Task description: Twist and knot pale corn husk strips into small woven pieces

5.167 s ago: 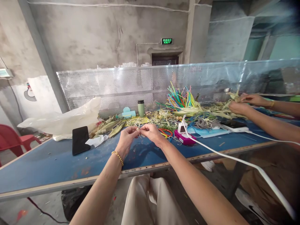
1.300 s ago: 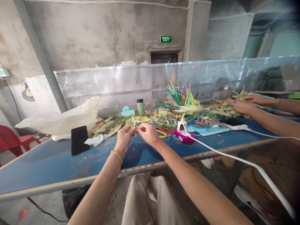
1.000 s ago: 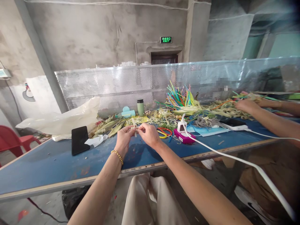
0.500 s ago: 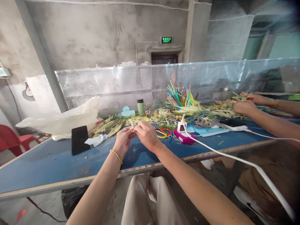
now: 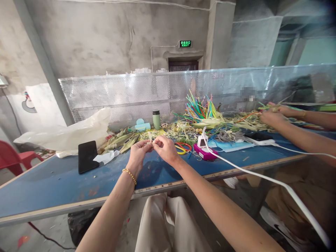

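Over the blue table (image 5: 63, 185), my left hand (image 5: 138, 154) pinches a small pale strip of husk (image 5: 149, 136), whose tip sticks up above the fingers. My right hand (image 5: 167, 149) meets it there, thumb and fingertips closed on the same piece. The fingers cover most of the strip, so its lower part is hidden. Just behind my hands lie dry husks (image 5: 130, 142) and a heap of pale shreds (image 5: 181, 126). Right of my right hand are scissors (image 5: 185, 148) with red and yellow handles.
A black phone (image 5: 87, 157) and crumpled white paper (image 5: 106, 157) lie left. Behind stand a green bottle (image 5: 156, 120) and colourful stems (image 5: 201, 106). A magenta box (image 5: 205, 152), a white cable (image 5: 244, 172) and a blue mask (image 5: 231, 145) lie right, near a co-worker's hands (image 5: 275, 117).
My right hand's fingers have shifted from overlapping the left fingertips to a pinch beside them. More of the strip's upright tip shows. The view has moved slightly.
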Action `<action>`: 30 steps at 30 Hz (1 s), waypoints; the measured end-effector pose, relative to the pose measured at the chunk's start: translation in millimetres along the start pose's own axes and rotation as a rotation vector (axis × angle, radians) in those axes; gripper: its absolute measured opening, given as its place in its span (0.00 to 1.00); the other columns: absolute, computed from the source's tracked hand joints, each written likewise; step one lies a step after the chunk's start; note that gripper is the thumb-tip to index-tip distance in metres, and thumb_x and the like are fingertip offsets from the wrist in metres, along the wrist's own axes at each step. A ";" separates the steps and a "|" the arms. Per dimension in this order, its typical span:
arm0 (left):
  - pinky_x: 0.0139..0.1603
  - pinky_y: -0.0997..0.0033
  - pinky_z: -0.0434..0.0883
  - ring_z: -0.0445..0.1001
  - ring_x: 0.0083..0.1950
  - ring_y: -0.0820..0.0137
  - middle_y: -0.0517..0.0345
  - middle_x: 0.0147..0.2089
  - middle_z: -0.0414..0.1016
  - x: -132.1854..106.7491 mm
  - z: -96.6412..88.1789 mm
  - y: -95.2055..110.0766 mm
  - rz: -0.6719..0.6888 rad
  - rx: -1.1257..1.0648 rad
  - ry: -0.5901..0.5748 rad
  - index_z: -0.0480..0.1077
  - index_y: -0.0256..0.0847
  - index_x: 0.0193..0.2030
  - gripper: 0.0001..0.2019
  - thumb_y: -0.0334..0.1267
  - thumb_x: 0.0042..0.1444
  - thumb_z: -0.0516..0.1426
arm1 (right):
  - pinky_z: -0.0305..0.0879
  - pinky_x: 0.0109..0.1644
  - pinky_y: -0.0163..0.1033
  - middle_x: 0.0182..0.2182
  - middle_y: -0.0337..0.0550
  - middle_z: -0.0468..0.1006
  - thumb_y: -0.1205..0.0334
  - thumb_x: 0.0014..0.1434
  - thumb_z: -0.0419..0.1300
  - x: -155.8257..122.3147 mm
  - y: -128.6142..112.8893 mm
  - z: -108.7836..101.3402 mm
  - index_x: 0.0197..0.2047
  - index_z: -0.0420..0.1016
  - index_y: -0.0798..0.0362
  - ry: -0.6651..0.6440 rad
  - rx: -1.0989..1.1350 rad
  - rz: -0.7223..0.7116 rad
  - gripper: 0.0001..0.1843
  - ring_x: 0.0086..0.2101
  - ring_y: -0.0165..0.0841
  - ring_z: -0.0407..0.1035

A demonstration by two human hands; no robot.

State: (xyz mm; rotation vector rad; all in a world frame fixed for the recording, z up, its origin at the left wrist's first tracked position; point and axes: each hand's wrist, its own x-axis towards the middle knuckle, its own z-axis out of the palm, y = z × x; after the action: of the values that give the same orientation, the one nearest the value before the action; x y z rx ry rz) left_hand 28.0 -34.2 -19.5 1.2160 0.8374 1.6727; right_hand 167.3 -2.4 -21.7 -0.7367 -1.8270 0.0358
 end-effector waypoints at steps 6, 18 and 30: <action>0.37 0.69 0.69 0.73 0.30 0.72 0.53 0.30 0.80 -2.1 1.0 2.5 0.013 0.031 -0.019 0.79 0.32 0.34 0.20 0.42 0.35 0.72 | 0.55 0.33 0.35 0.24 0.35 0.69 0.66 0.55 0.62 -0.5 -1.3 -1.4 0.29 0.72 0.50 -0.013 -0.017 0.105 0.04 0.26 0.30 0.61; 0.38 0.67 0.70 0.77 0.30 0.68 0.54 0.27 0.78 -3.0 2.3 5.1 0.022 0.067 0.007 0.77 0.33 0.29 0.13 0.39 0.37 0.69 | 0.64 0.43 0.37 0.36 0.44 0.76 0.67 0.57 0.64 2.2 3.5 -6.9 0.36 0.77 0.52 0.021 -0.069 0.039 0.02 0.35 0.33 0.69; 0.35 0.68 0.73 0.78 0.27 0.68 0.57 0.25 0.79 4.1 -1.0 -4.1 0.099 0.173 0.097 0.75 0.35 0.33 0.12 0.38 0.41 0.66 | 0.61 0.35 0.34 0.25 0.41 0.79 0.70 0.58 0.59 1.7 -3.0 -9.4 0.26 0.75 0.54 -0.137 0.079 0.127 0.10 0.28 0.31 0.70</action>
State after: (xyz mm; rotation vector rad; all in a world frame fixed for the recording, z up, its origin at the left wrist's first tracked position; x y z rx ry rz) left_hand 27.5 -29.0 -21.9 1.3204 1.0129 1.7795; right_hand 173.7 -6.9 -15.5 -0.8099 -1.8951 0.2453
